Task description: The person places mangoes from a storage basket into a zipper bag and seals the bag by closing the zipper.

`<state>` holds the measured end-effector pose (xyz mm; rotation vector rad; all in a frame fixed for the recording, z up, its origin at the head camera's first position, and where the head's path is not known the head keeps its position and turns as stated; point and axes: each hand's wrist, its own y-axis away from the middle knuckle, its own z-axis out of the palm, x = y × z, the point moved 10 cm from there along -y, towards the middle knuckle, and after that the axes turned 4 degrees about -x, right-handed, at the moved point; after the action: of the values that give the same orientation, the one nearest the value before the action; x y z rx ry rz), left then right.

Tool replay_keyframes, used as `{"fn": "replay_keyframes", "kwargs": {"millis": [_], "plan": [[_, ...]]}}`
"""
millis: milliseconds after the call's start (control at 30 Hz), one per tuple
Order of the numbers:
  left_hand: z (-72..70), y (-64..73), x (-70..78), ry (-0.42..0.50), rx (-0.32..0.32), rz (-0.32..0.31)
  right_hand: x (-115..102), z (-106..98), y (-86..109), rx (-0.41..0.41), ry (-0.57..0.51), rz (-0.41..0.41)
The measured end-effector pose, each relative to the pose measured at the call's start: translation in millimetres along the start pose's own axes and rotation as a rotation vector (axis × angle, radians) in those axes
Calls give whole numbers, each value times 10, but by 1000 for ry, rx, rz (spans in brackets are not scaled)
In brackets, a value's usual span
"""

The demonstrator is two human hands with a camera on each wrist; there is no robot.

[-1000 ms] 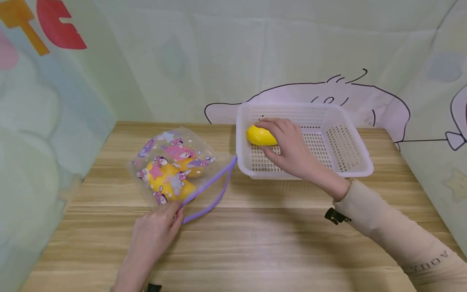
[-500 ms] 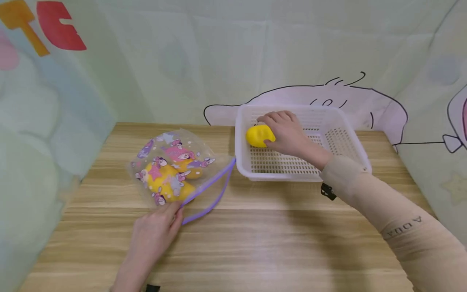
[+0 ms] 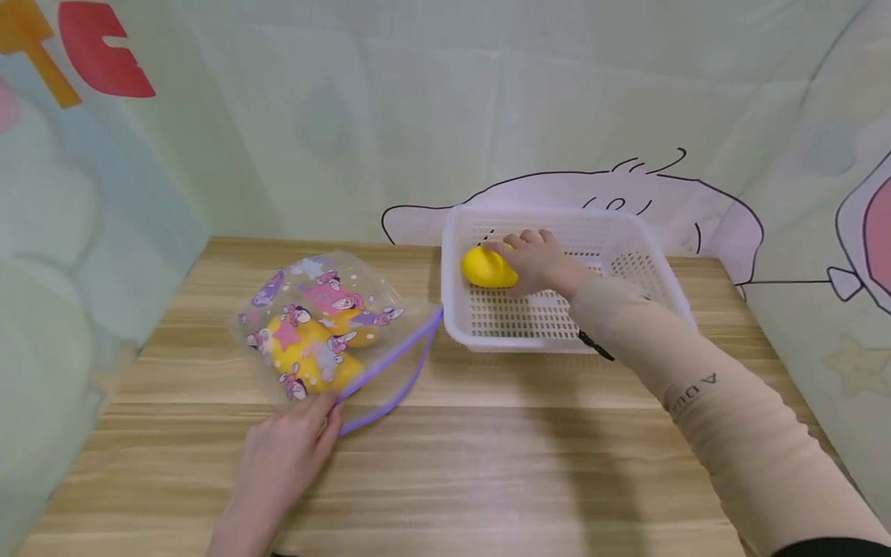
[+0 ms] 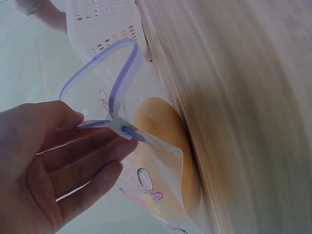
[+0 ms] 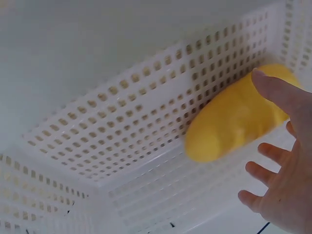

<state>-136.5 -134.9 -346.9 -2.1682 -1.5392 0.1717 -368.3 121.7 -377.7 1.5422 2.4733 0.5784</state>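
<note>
My left hand (image 3: pixel 285 441) pinches the purple zip edge of a clear zip bag (image 3: pixel 379 298) printed with cartoon figures and stars. Yellow rounded pieces (image 3: pixel 306 348) lie inside, and the bag's mouth gapes toward the right. In the left wrist view the white zip slider (image 4: pixel 119 126) sits by my fingertips. My right hand (image 3: pixel 546 263) reaches into a white perforated basket (image 3: pixel 452 309). There its thumb and index finger are on an oblong, smooth yellow fruit-shaped piece (image 5: pixel 234 122), while the other fingers are spread apart from it.
Both the basket and the bag rest on a wood-grain table (image 3: pixel 445 480). The basket stands near the back edge, close to a printed cloth backdrop (image 3: pixel 313 116). More printed cloth borders the table on both sides.
My right hand has shifted left and turned over the yellow piece, which shows a different side. The left hand keeps its hold on the bag. The head view has shifted slightly.
</note>
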Motion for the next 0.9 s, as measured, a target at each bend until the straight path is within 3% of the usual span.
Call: {"fn": "replay_keyframes", "kwargs": {"millis": [367,600,900], "plan": [[31,-18,17,-4,-1,11,151,109,-138,-48,-119,39],[31,-29,28,-7,0,20,140,162,-140,-20,-44,54],[38,-18,24,0,-5,15,148,193,-135,11,-80,80]]}}
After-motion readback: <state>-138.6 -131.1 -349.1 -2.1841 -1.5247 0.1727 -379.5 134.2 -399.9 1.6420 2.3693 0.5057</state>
